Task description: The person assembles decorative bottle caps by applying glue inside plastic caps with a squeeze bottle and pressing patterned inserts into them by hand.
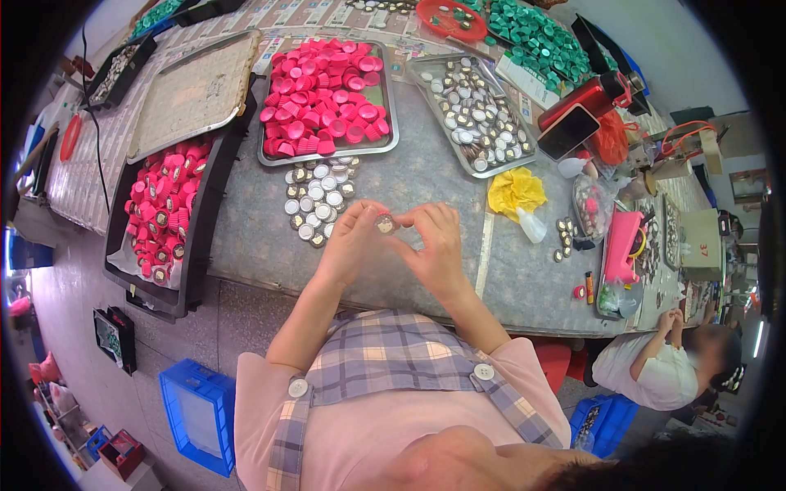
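Observation:
Over the grey tabletop, my left hand (354, 236) pinches a small pink cap with a dark, gold-marked round piece (385, 223) in it. My right hand (435, 245) meets it from the other side, its index finger at the edge and its thumb just below. Just beyond my left hand lies a loose cluster of white-and-silver round pieces (321, 196). Behind that, a metal tray (393, 123) holds a heap of pink caps (327, 90). To its right, another tray (479, 173) holds more silver and white round pieces (483, 106).
A black crate (214, 176) of filled pink caps stands at left, a bare tray (192, 90) resting across it. On the right are a yellow cloth (516, 192), a phone (569, 131), a red bottle (581, 98) and a pink tool (624, 245). Another person (655, 368) sits farther right.

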The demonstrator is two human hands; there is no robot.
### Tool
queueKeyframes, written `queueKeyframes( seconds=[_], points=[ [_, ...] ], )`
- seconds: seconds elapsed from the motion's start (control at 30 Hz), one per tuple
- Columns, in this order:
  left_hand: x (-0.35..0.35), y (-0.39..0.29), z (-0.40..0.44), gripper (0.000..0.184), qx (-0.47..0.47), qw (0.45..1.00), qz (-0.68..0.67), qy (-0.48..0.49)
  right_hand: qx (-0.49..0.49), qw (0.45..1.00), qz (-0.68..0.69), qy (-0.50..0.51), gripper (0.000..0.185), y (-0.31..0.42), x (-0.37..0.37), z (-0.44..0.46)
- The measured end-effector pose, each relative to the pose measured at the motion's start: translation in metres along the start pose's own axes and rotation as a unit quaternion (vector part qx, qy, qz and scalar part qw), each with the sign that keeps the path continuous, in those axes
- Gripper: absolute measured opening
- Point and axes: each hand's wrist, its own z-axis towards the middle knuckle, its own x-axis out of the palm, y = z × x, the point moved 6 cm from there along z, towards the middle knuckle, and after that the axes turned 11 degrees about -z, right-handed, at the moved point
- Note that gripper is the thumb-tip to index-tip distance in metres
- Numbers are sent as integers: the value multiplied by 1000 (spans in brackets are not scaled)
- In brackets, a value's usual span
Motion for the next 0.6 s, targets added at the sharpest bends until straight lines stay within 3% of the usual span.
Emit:
queueKeyframes(
  seconds=[0.23, 0.5, 0.6],
  points=[
    [-3, -1, 0, 17, 22, 999, 37, -32, 8, 1000, -3, 0, 25, -2, 2, -2],
    [-3, -4, 2, 10, 35, 995, 79, -45, 100, 984, 138, 57, 25, -16, 13, -4],
    [-6, -2, 4, 9, 48, 995, 84, -35, 93, 987, 121, 51, 25, -16, 13, -5]
  ],
)
